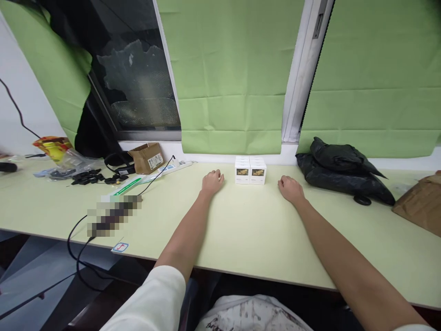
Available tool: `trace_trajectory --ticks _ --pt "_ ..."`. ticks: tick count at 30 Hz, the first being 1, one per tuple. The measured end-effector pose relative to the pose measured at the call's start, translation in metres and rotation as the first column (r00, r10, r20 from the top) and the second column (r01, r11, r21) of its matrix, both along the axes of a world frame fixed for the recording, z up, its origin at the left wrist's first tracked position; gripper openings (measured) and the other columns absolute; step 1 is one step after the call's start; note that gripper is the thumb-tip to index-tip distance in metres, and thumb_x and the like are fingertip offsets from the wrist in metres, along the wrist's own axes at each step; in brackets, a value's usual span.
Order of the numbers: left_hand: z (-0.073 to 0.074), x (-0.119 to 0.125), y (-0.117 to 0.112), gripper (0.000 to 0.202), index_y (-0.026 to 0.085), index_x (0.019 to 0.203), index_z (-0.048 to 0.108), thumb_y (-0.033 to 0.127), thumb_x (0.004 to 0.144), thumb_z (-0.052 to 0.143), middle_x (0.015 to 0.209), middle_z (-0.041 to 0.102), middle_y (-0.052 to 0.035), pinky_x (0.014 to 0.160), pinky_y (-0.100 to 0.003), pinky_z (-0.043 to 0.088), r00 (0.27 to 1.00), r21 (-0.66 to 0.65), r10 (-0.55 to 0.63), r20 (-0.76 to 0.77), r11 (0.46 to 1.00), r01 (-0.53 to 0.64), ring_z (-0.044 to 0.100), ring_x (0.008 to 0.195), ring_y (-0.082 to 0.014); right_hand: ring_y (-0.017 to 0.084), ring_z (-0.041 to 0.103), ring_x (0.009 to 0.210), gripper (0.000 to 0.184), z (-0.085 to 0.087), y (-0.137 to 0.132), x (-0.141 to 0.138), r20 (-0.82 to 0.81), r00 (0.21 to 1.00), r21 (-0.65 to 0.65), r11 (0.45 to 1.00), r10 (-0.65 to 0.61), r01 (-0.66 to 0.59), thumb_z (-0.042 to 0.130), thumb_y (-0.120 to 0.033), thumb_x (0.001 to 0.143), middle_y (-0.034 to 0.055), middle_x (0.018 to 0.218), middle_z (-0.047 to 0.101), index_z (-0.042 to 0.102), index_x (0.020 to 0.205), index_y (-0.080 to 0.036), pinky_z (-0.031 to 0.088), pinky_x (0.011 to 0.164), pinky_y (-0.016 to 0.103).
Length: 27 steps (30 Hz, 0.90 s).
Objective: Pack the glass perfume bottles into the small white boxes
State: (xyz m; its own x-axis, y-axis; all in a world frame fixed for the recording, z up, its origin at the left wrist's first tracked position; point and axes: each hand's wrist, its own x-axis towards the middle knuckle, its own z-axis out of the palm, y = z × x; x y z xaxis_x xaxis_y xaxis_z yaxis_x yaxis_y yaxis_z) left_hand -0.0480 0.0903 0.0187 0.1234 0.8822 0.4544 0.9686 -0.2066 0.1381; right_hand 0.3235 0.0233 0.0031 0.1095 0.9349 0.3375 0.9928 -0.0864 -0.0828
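Observation:
Two small white boxes point(250, 170) with a golden picture on the front stand side by side near the back of the pale green table point(241, 230), more white boxes stacked behind them. My left hand point(212, 181) rests on the table a little to their left, fingers curled, holding nothing. My right hand point(290, 188) lies on the table to their right, fingers loosely curled under, also with nothing in it. Neither hand touches the boxes.
A black plastic bag point(341, 172) lies at the back right, a brown paper package point(420, 204) at the far right edge. To the left are a small cardboard box point(148, 157), black cables point(103, 174), a power strip point(172, 168) and plastic wrappers point(58, 154). Green blinds cover the window behind.

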Motion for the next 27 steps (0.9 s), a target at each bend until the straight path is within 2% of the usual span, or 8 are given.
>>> trace_trajectory --ticks 4,11,17,20,23,27 --pt "-0.003 -0.001 0.004 0.029 0.021 0.104 0.069 0.039 0.104 0.045 0.120 0.067 -0.0145 0.100 -0.043 0.045 0.999 0.017 -0.025 -0.044 1.000 0.026 0.060 0.119 -0.0311 0.030 0.057 0.118 0.031 -0.001 0.001 -0.001 0.042 0.999 0.048 0.999 0.013 -0.015 0.036 -0.028 0.107 0.0187 0.123 0.067 0.063 0.115 -0.015 0.042 0.095 0.037" --pt "-0.008 -0.002 0.008 0.030 0.021 0.107 0.070 0.041 0.103 0.047 0.119 0.067 -0.0146 0.097 -0.044 0.047 0.998 -0.036 -0.016 -0.067 0.999 0.014 0.060 0.116 -0.0322 0.033 0.054 0.118 0.031 -0.005 0.001 0.000 0.095 0.995 0.047 0.998 0.027 -0.032 0.037 -0.031 0.106 0.0191 0.126 0.064 0.062 0.119 -0.017 0.041 0.096 0.043" --pt "-0.008 0.000 0.003 0.034 0.021 0.109 0.069 0.045 0.104 0.045 0.125 0.065 -0.0155 0.106 -0.049 0.041 0.996 -0.039 0.024 -0.084 0.999 -0.027 0.056 0.122 -0.0336 0.037 0.051 0.119 0.036 -0.006 -0.001 0.002 0.168 0.986 0.074 0.997 0.022 -0.035 0.035 -0.031 0.106 0.0221 0.126 0.063 0.062 0.120 -0.013 0.041 0.096 0.047" --pt "-0.008 0.002 -0.001 0.038 0.020 0.115 0.066 0.049 0.104 0.045 0.134 0.060 -0.0186 0.106 -0.051 0.040 0.995 -0.018 0.066 -0.081 0.998 -0.067 0.052 0.126 -0.0360 0.038 0.050 0.121 0.037 -0.008 -0.001 0.003 0.190 0.981 0.108 0.993 0.031 -0.053 0.034 -0.033 0.106 0.0233 0.125 0.062 0.061 0.119 -0.010 0.040 0.098 0.048" --pt "-0.007 0.004 -0.004 0.044 0.018 0.123 0.062 0.053 0.103 0.044 0.138 0.056 -0.0224 0.105 -0.054 0.040 0.991 0.002 0.121 -0.058 0.993 -0.121 0.049 0.127 -0.0396 0.039 0.049 0.121 0.039 -0.010 0.001 0.005 0.142 0.990 0.095 0.995 0.000 -0.013 0.037 -0.034 0.105 0.0258 0.126 0.061 0.060 0.123 -0.008 0.041 0.098 0.047" --pt "-0.006 0.005 -0.005 0.053 0.016 0.132 0.056 0.058 0.102 0.044 0.142 0.053 -0.0235 0.100 -0.050 0.046 0.988 -0.031 0.153 -0.031 0.988 -0.154 0.046 0.131 -0.0406 0.040 0.049 0.121 0.040 -0.010 0.004 0.005 0.129 0.992 0.072 0.997 -0.012 0.003 0.040 -0.035 0.104 0.0279 0.127 0.060 0.058 0.124 -0.005 0.040 0.101 0.048"
